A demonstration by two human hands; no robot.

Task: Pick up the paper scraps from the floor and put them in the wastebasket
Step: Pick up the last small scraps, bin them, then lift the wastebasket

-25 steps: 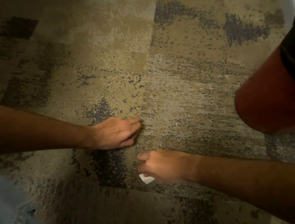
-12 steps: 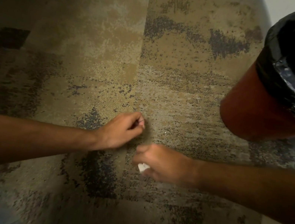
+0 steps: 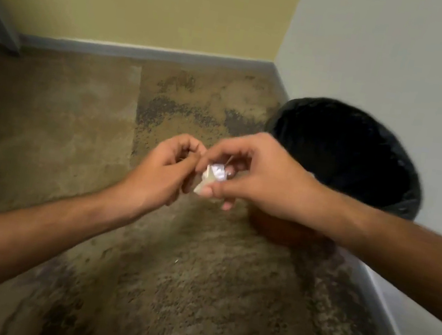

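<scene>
My right hand sits at the middle of the frame, thumb below and fingertips curled above, pinching a crumpled white wad of paper scraps. My left hand meets it from the left with its fingers curled and thumb and forefinger brought together against the wad. I cannot tell whether a bit of paper sits between those two tips. The wastebasket stands just right of my hands, its black-lined mouth open and partly behind my right hand. The step, as I judge it, is to gather everything into one grip and then drop it. I should press any loose piece well into the wad, close my right thumb firmly, and open my fingers only once they are over the dark middle of the mouth, since light scraps can flutter wide. The near rim lies under my right wrist, so the reach is short. The white wall closes in tightly behind the basket at the right, so I should come in from the left, where open carpet gives room. A pale fleck lies low on the carpet, too small to identify.
</scene>
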